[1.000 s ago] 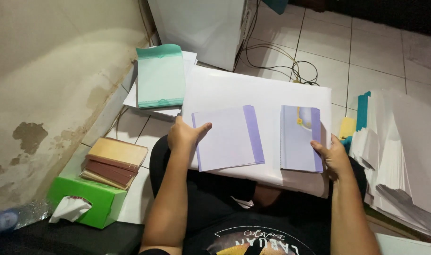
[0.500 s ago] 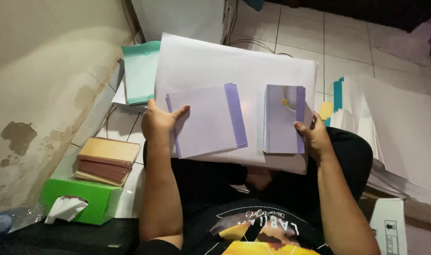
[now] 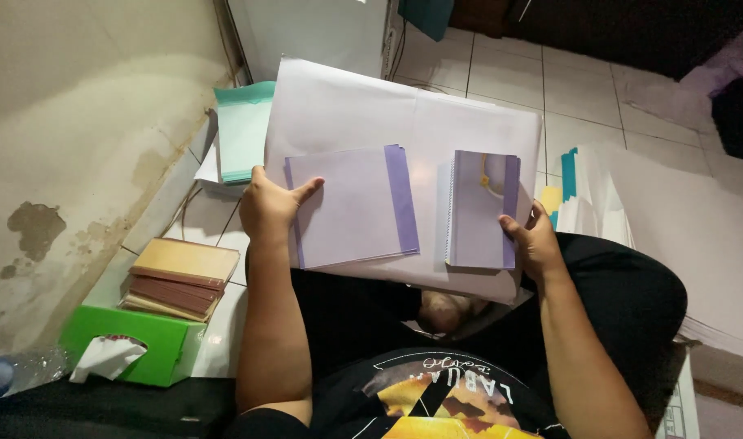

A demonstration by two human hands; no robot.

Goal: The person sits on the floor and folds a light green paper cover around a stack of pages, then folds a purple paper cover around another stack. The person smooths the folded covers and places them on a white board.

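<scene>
A large white sheet point(image 3: 404, 114) lies across my lap. On it rests a pale lilac folded sheet with a purple band point(image 3: 355, 207), and my left hand point(image 3: 270, 207) grips its left edge, thumb on top. To the right lies a smaller lilac booklet stack with a purple edge point(image 3: 479, 210). My right hand point(image 3: 536, 241) holds its lower right corner, thumb pressing on the cover.
A teal-edged paper stack point(image 3: 243, 134) lies on the tiled floor at upper left. Brown and tan booklets point(image 3: 180, 276) sit on a green tissue box point(image 3: 135, 341) by the stained wall. White paper piles with teal and yellow sheets point(image 3: 623, 211) lie at right.
The view has shifted, so the sheets and hands sit slightly lower and left in the picture. Both hands keep the same hold on the lilac pieces.
</scene>
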